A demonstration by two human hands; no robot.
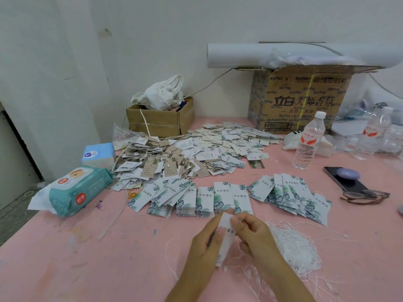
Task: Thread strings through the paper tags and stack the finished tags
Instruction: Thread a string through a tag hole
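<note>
A long white paper tag (226,240) is held just above the pink bench (109,258), its long axis running away from the body. It is clamped from both sides: the left grip (204,245) is curled on its left edge, the right grip (253,231) pinched near its far end. A tangled heap of white strings (292,245) is noted just right of the tag, nearer the right grip; no string in the fingers can be made out. Stacks of leaf-printed tags (205,201) are seen just beyond the tag.

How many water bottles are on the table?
2. One bottle stands before the big cardboard box; the other stands farther right amid clear plastic, where more may hide.
</note>
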